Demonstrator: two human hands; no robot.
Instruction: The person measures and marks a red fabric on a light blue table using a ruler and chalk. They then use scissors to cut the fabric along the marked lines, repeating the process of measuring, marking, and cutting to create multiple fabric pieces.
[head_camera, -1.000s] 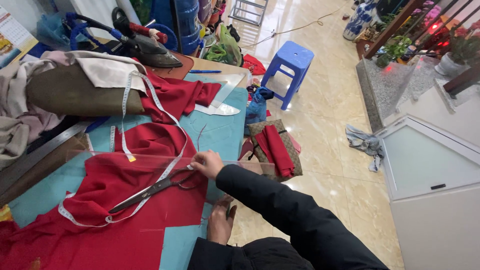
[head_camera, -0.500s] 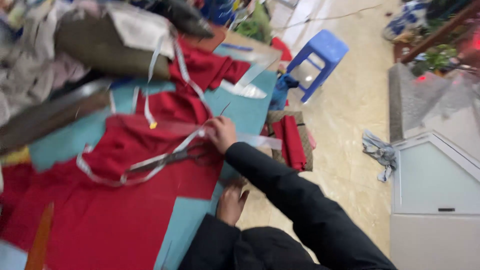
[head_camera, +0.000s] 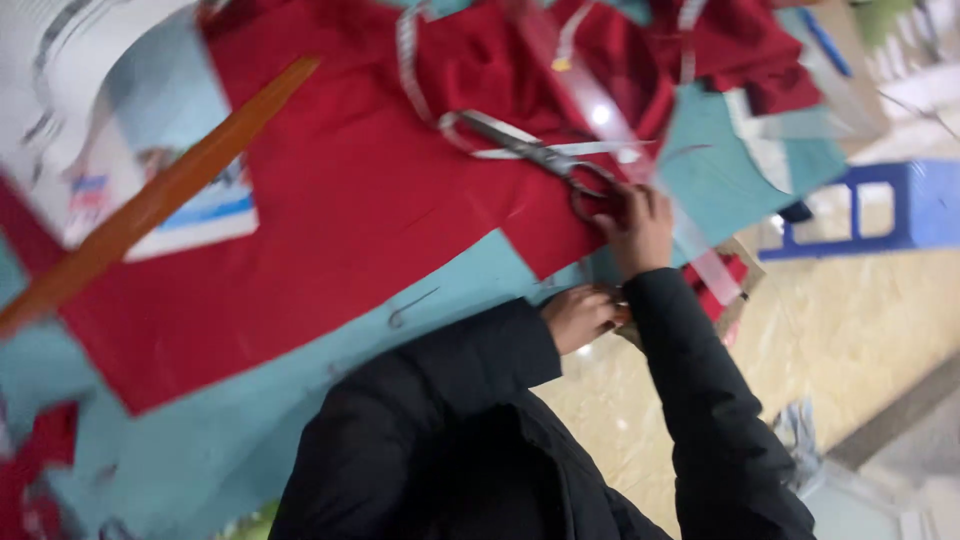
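Right hand (head_camera: 635, 225) fingers curled by scissors (head_camera: 530, 152) (on red cloth (head_camera: 350, 200)); left hand (head_camera: 580, 315) fisted

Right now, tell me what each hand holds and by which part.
The right hand grips the scissors by the handle loops, blades lying over the red fabric. The left hand is at the table edge; whether it holds anything cannot be told.

Your scissors (head_camera: 530, 152) lie on the cloth (head_camera: 350, 200) at twelve o'clock; the long ruler (head_camera: 150, 205) crosses at ten, the stool (head_camera: 870, 205) at two.
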